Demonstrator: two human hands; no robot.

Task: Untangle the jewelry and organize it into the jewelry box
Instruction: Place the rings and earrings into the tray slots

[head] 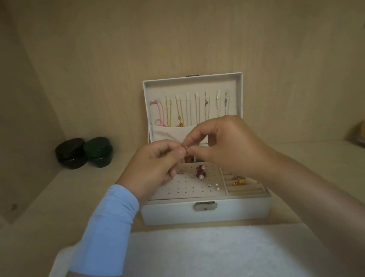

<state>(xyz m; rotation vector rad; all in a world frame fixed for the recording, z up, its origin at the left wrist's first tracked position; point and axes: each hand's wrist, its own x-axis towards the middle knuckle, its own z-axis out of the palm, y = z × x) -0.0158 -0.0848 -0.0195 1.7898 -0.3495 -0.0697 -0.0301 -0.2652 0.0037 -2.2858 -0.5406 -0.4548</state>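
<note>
White jewelry box (170, 215) sits open, long axis left-to-right, clasp (205, 206) toward the person; above it, left hand (155, 167) and right hand (226, 148) meet, both pinching one tiny jewelry piece (185, 148).

The jewelry box (170, 215) is set on the desk (22, 225), behind a cloth (196, 257). Two jars (87, 154) are placed well to its left.
</note>
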